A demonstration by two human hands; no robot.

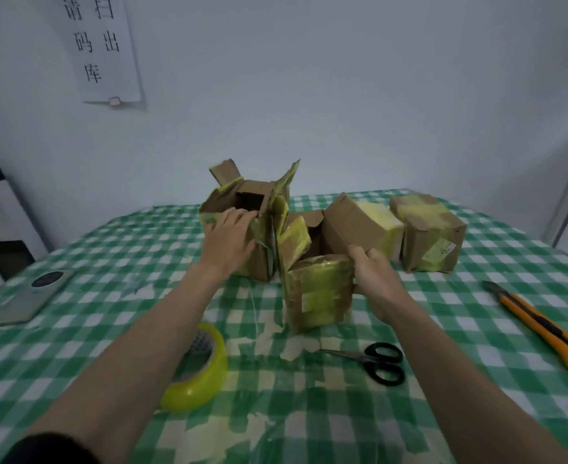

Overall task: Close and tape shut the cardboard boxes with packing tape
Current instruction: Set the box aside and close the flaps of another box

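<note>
Starting nearest the person, the roll of yellow packing tape [199, 373] lies on the checked surface [443, 329] under the left forearm, nearer the person than the open box and untouched; the black scissors [376, 362] lie to the roll's right, under the right forearm; beyond the roll and to its right stands a small taped box [319, 289], upright, its long side rising from the surface; the right hand [373, 272] grips this box's right edge, thumb on the top corner and fingers curled round behind; further out, the left hand [229, 236] lies flat with straight fingers against the near wall of the open box [242, 226], holding nothing; that box's flaps stand up, one at the back and a tall one on its right, so it is, by my judgement, the one next to be closed; the left hand is plainly the nearer to those flaps, while the roll sits behind both hands, towards the body; two taped boxes [426, 229] rest to the open box's right, and an orange utility knife [540, 326] lies well to the right of the scissors.
</note>
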